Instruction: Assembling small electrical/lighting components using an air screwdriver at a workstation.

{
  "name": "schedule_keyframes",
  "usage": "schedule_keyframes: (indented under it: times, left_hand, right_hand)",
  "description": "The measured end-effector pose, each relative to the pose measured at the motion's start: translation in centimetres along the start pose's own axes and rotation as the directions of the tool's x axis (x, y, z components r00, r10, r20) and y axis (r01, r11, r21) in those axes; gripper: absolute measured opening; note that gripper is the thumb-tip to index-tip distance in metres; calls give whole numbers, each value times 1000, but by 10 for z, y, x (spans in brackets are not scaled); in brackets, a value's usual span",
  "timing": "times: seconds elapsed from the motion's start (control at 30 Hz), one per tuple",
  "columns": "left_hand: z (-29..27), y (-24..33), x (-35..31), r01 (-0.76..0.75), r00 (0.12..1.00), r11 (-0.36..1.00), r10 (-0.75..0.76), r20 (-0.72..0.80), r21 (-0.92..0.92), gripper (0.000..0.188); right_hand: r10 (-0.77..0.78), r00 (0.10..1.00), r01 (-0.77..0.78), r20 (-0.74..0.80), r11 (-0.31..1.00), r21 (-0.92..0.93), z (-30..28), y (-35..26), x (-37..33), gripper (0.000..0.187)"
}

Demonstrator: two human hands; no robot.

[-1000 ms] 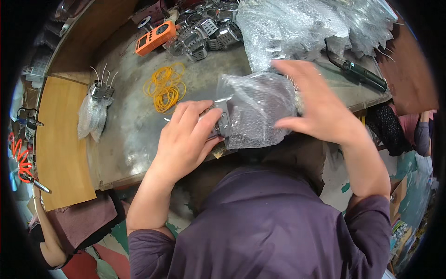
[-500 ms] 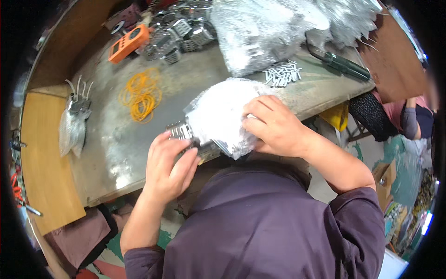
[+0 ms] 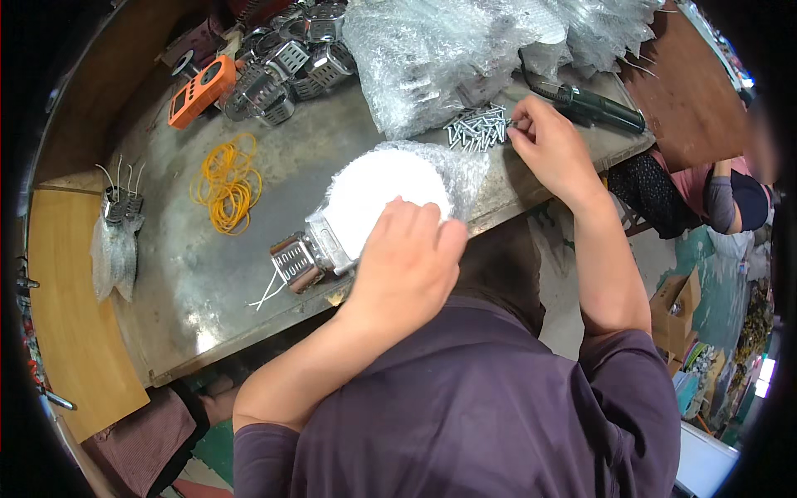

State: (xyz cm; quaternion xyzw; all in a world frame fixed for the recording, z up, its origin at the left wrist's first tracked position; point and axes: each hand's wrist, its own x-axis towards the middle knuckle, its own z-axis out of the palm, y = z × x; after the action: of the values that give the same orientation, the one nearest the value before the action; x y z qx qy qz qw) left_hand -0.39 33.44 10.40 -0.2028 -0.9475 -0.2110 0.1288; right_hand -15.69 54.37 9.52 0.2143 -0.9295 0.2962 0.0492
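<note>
Head view shows your left hand [image 3: 404, 266] with fingers laid flat and loose over a bubble-wrapped bundle [image 3: 390, 189], pressing rather than gripping it; the bundle lies near the front edge of the grey worktop [image 3: 191, 274], with a perforated metal part [image 3: 300, 259] sticking out of its left end. Your right hand [image 3: 550, 149] pinches at a pile of screws [image 3: 479, 129] toward the worktop's right edge. Farther out lie yellow rubber bands [image 3: 228, 184], an orange meter [image 3: 198, 91] and heaped bubble wrap [image 3: 448, 50].
</note>
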Motion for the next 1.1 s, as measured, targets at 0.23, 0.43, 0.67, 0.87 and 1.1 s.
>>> schedule_keyframes:
  times: [0.23,0.43,0.67,0.87,1.1]
  left_hand:
    - [-5,-8,-16,-219,975,972,214,-59,-88,31]
    - [-42,-46,-49,-12,940,998,-8,-341,-57,54]
    - [-49,-78,-67,316,918,867,-381,-105,-386,79]
    - [-39,-87,-73,308,920,838,-383,-83,-450,83]
    - [-35,-84,-76,344,900,828,-425,-95,-443,85]
  right_hand:
    - [-147,988,136,-57,977,-162,6,4,5,29]
    - [-30,990,8,-138,988,-154,-8,-10,2,31]
    - [-436,891,245,127,697,674,38,-124,-21,30]
    - [-674,734,590,77,691,418,82,-145,-14,31]
    - [-711,694,613,112,665,428,76,-148,-13,30]
